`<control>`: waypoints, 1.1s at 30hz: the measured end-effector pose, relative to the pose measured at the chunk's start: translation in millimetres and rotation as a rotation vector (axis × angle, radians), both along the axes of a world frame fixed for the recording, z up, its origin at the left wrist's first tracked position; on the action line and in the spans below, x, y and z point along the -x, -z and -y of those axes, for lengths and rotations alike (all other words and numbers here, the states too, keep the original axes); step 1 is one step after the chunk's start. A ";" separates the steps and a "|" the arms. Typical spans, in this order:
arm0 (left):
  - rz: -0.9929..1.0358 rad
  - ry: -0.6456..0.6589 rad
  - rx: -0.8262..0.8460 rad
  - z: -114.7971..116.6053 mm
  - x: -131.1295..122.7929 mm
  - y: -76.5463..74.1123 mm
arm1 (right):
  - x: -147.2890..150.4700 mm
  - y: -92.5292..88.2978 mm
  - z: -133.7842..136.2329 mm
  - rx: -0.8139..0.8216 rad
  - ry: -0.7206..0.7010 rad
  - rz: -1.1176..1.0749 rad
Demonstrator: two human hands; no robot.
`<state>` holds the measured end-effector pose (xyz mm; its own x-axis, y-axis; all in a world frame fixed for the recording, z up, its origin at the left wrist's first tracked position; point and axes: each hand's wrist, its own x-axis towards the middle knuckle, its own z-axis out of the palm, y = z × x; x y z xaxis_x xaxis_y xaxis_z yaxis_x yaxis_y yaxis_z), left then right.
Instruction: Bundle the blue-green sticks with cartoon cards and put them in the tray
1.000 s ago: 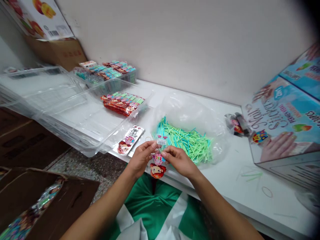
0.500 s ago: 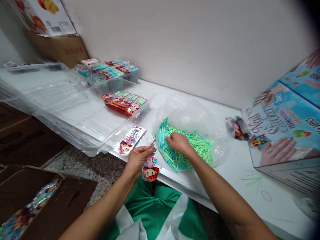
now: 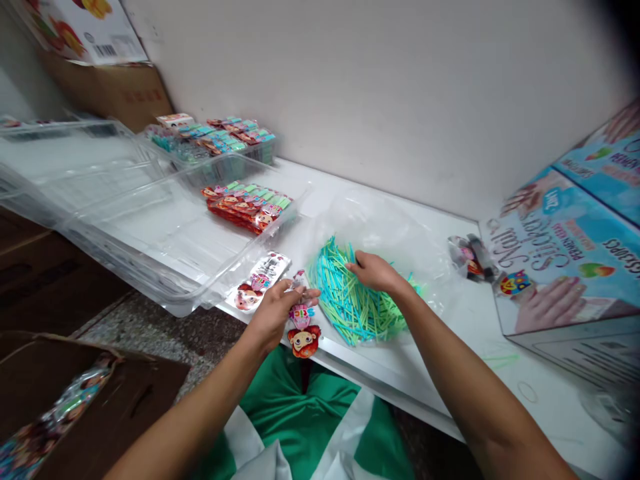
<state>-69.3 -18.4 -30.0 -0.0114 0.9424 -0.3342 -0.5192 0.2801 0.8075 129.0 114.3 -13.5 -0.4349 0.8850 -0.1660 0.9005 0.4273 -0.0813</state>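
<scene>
Between the thumb and fingers of my left hand [image 3: 280, 307] hangs a small printed packet [image 3: 304, 340] with a red-haired cartoon face at its lower end. My right hand [image 3: 375, 272] is over a heap of thin green and blue plastic sticks [image 3: 345, 307], fingers drawn together; whether a stick is pinched in them I cannot make out. The heap lies in an open clear plastic bag [image 3: 370, 213] on the white table. Just beyond my left hand lies a stack of similar flat packets [image 3: 265, 270].
A large clear tray [image 3: 185, 303] at left holds rows of filled packets [image 3: 250, 205]. Behind it stands a smaller full container [image 3: 260, 152]. A blue printed carton [image 3: 555, 247] is on the right. Below left, an open brown box [image 3: 150, 393] contains packets.
My right hand has lifted slightly and shifted right over the sticks. My left hand still holds the packet, its fingers now extending farther across the top.
</scene>
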 end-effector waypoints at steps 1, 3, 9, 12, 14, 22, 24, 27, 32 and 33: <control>-0.014 0.005 -0.023 -2.5 -0.9 -2.7 | -2.8 -3.3 1.5 -0.027 -0.013 -0.011; -0.065 -0.004 -0.077 -9.2 -3.4 -8.6 | -7.1 -8.4 5.6 -0.085 -0.034 -0.028; -0.402 -0.127 -0.358 -45.1 -18.1 -25.2 | -17.9 -10.8 21.0 -0.258 -0.101 -0.054; -0.589 -0.215 -0.481 -68.0 -39.1 -28.8 | -18.0 -13.9 31.7 -0.326 -0.192 -0.058; -0.662 -0.219 -0.526 -80.7 -58.3 -29.2 | -15.4 -19.0 38.9 -0.354 -0.246 -0.056; -0.415 -0.241 -0.435 -82.2 -76.5 -28.9 | -32.6 -21.8 44.7 0.137 -0.044 -0.745; -0.311 -0.160 -0.363 -69.6 -68.2 -28.1 | -36.4 -13.3 44.1 0.291 0.057 -1.101; -0.159 0.021 -0.253 -48.2 -66.1 -25.0 | -30.0 -1.5 46.6 0.405 0.224 -1.569; -0.011 0.186 -0.246 -32.3 -79.9 -15.1 | -8.8 9.0 59.1 0.452 0.346 -1.824; -0.002 0.185 -0.254 -32.3 -81.0 -13.0 | -7.3 10.3 61.7 0.435 0.358 -1.803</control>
<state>11.7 13.9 -17.0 0.1679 0.9819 -0.0877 -0.4761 0.1587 0.8649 136.3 52.6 -23.7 -0.1500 0.9886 0.0096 -0.3441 -0.0431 -0.9380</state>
